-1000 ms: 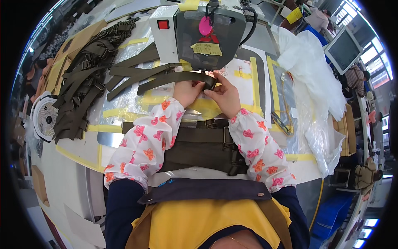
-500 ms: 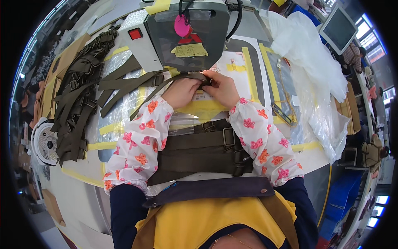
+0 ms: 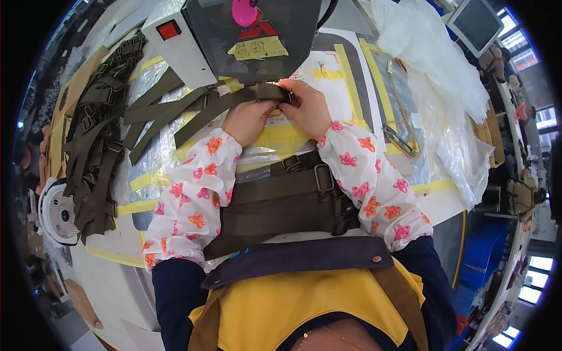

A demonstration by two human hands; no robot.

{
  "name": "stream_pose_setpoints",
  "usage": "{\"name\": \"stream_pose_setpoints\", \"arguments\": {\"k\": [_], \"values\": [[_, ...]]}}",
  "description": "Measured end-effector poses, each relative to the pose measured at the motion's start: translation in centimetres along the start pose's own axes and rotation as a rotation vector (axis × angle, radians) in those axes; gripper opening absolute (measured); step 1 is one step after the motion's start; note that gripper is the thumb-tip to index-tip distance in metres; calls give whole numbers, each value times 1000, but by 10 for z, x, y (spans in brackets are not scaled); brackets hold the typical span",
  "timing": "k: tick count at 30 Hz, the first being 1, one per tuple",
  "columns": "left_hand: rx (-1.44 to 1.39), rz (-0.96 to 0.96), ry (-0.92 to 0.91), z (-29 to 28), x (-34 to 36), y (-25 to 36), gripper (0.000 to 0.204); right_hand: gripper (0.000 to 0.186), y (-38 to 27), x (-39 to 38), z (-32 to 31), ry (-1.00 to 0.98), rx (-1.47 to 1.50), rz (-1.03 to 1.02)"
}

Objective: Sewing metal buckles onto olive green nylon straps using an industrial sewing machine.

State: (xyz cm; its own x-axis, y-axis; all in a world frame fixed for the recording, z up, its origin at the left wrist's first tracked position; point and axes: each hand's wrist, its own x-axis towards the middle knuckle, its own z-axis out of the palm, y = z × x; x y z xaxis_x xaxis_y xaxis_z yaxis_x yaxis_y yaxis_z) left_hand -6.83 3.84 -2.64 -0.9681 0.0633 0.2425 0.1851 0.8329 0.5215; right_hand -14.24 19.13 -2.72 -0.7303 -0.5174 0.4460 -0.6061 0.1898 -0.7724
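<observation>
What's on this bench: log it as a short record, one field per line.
Left hand: bare hand against the olive webbing strap, fingertips partly hidden
Right hand: bare hand, fingers pinching the strap's end
Above the hands: grey machine head with red switch
Left side: heap of olive buckled straps; white fan beside it
Nearest the body: wide olive webbing lying between the forearms
Right side: crumpled translucent plastic sheeting
</observation>
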Motion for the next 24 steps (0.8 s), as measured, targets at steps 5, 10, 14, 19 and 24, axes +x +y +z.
{"name": "stream_pose_setpoints", "arguments": {"k": [5, 10, 14, 19, 24], "values": [[-13, 247, 108, -3, 2, -3, 21, 49, 1, 1, -10, -199, 83, 205], [166, 270, -50, -11, -3, 0, 25, 52, 9, 6, -19, -306, 141, 202], [161, 106, -240, -17, -3, 0, 27, 52, 13, 3, -19, -251, -98, -35], [73, 80, -165, -18, -5, -1, 27, 48, 15, 3, -16, -275, -78, -177], [118, 148, -115, -19, -9, -5, 23, 42, 9, 13, -17, -310, 8, -218]]}}
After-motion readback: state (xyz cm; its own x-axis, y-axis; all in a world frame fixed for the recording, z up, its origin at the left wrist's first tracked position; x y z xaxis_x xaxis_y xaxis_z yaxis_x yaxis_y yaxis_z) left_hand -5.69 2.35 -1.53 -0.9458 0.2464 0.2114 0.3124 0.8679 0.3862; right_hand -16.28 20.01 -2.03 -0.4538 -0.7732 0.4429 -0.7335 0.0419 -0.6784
